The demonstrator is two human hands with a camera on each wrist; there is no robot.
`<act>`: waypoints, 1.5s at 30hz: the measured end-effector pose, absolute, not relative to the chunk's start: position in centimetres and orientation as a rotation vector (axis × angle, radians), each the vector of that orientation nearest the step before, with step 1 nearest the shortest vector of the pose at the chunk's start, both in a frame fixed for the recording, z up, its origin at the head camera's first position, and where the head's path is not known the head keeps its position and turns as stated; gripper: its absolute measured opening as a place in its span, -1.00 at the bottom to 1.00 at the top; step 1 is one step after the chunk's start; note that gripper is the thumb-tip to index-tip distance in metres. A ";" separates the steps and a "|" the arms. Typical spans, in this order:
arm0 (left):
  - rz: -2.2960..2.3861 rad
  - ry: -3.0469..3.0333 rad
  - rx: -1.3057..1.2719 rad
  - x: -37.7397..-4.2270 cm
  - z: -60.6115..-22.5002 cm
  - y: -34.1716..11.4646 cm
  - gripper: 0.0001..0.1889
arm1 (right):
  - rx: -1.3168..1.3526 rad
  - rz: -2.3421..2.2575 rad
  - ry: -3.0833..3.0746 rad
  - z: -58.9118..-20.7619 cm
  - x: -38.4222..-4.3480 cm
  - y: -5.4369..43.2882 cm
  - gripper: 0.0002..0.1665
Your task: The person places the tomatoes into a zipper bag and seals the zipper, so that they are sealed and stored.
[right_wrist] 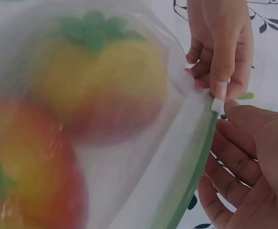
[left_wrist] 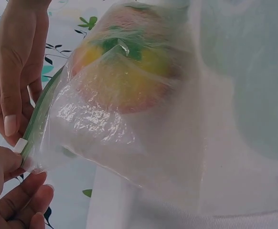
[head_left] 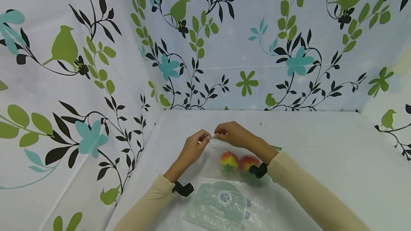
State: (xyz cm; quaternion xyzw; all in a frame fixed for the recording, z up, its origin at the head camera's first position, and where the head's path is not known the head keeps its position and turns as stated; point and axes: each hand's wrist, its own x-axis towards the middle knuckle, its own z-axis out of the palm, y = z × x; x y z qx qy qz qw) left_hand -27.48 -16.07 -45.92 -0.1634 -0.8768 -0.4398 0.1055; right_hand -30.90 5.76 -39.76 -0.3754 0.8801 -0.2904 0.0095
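A clear slider zip bag (head_left: 212, 159) with a green zip edge (right_wrist: 196, 171) lies between my hands. Inside it are two red-and-yellow fruits (head_left: 229, 161) with green leafy tops, blurred by the plastic. My left hand (head_left: 194, 146) pinches the bag's corner at the end of the zip. Close against it, my right hand (head_left: 236, 133) pinches the zip edge at the white slider (right_wrist: 218, 105). In the left wrist view the slider sits between the two thumbs. Clear plastic with a pale green print (head_left: 221, 202) lies nearer me; whether it belongs to the same bag I cannot tell.
A white-covered table (head_left: 321, 159) lies under the bag. Patterned curtains with birds and leaves (head_left: 199, 45) hang behind it and along the left side. Each wrist carries a small black camera (head_left: 183, 189).
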 end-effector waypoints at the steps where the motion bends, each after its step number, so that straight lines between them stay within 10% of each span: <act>1: -1.299 -2.581 -0.487 -27.5 -45.9 -16.0 -0.84 | -1.166 -0.903 2.747 -39.7 -30.8 5.5 -0.81; 45: -1.289 -2.563 -0.475 -28.2 -45.8 -16.6 -0.85 | -1.163 -0.947 2.754 -40.5 -30.3 7.6 -0.90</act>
